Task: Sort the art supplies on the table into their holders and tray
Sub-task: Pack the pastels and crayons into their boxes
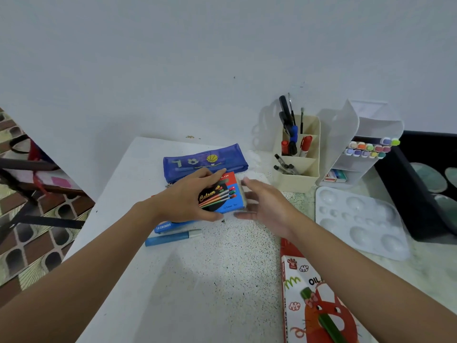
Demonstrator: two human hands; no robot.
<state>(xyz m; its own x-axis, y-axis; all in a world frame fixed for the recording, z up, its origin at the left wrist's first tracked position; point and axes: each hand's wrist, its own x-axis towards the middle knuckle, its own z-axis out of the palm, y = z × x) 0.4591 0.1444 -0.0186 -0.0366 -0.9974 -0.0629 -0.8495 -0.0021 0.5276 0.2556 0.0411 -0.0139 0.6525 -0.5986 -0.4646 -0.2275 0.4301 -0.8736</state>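
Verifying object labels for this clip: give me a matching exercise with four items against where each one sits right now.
Items:
1 paint box
2 blue pen
3 oil pastel box
4 white palette

Places:
A beside the black tray
B in the grip of the left hand
C nearest the camera, right side
D lying loose by the left forearm

Pairs: 1-B; 2-D; 3-C; 4-A

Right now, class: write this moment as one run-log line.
left hand: grips paint box | right hand: open beside box end | blue marker: on table, unsorted
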